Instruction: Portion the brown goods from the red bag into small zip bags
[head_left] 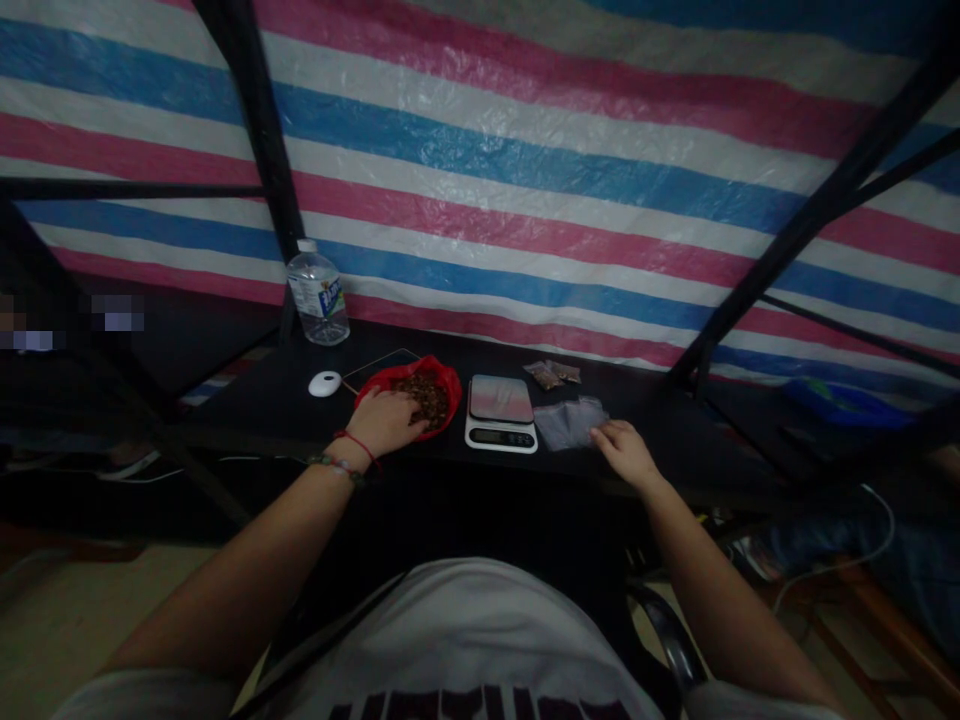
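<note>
My left hand [388, 420] reaches over the near left rim of a red bag [452, 385], its fingertips at the small brown pieces [429, 398] inside; whether it grips any is hidden. Right of the bag stands a white digital scale [501, 436] with a bare metal plate. Flat clear plastic bags [570, 422] lie to the right of the scale. My right hand [624, 448] rests at their right edge with bent fingers, its fingertips touching them; its hold is unclear. Behind them lie small filled bags [546, 376] with brown contents.
A clear plastic bottle [319, 300] stands at the back left of the black table [675, 440]. A white mouse-shaped object [325, 384] lies in front of it. Black metal posts flank a striped sheet. At the far right is a blue tray [851, 403].
</note>
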